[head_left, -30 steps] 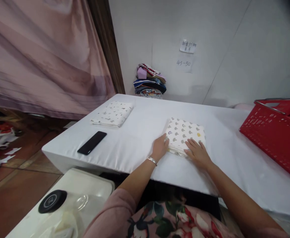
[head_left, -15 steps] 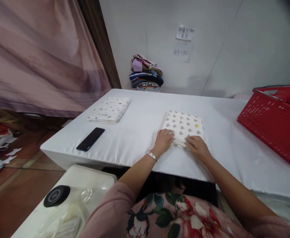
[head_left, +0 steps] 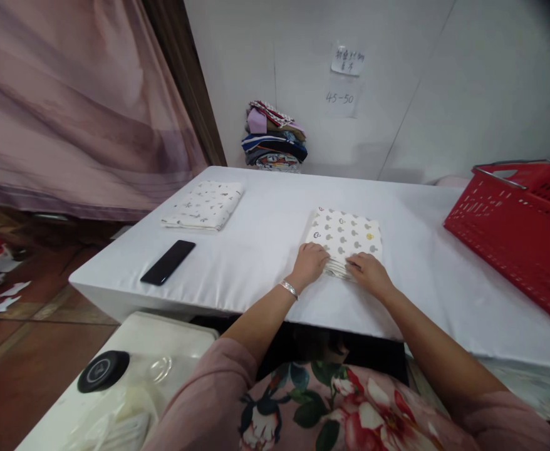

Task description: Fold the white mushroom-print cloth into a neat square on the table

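Observation:
A folded white cloth (head_left: 345, 232) with grey tree-like prints and one yellow print lies on the white-covered table in front of me. Its stacked layers show along the near edge. My left hand (head_left: 309, 262) holds the near left corner, fingers curled over the edge and a silver bracelet at the wrist. At the near right part, my right hand (head_left: 369, 272) grips the same edge, its fingers bent and pressed against the layers. My fingertips hide parts of that edge. Farther left rests a second folded white cloth (head_left: 204, 205) with small dark prints, apart from both hands.
A black phone (head_left: 168, 262) lies on the table (head_left: 256, 250) at the left. On the right stands a red plastic basket (head_left: 514, 238). Stacked folded fabrics (head_left: 275, 138) sit beyond the far edge, by the wall. A white surface with a black round object (head_left: 103, 371) is below left.
The whole view has shifted slightly. Both hands stay at the cloth's near edge, with the right fingers a little more bent. The cloth looks otherwise the same.

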Demonstrator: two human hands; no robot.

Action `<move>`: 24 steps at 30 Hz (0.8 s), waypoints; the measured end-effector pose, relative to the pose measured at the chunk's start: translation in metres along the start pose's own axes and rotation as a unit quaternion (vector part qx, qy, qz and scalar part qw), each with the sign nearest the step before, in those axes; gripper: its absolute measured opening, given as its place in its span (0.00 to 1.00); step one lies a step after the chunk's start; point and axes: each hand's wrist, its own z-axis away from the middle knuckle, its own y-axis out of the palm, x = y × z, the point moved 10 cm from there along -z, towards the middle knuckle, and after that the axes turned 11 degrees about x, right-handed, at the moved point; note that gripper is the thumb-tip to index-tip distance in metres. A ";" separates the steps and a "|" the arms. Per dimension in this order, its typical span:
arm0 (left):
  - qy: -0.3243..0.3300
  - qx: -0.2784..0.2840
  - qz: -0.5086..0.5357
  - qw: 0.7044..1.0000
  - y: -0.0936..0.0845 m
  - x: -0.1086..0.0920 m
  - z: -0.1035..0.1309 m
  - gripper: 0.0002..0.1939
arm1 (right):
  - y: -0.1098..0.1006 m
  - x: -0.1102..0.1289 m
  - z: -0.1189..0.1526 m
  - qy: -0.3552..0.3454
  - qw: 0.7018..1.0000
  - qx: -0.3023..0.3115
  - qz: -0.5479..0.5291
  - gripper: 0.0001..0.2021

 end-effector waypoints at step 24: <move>0.044 0.058 -0.103 0.992 0.002 -0.014 -0.001 0.11 | 0.003 0.011 0.014 -0.053 0.996 -0.046 0.061 0.14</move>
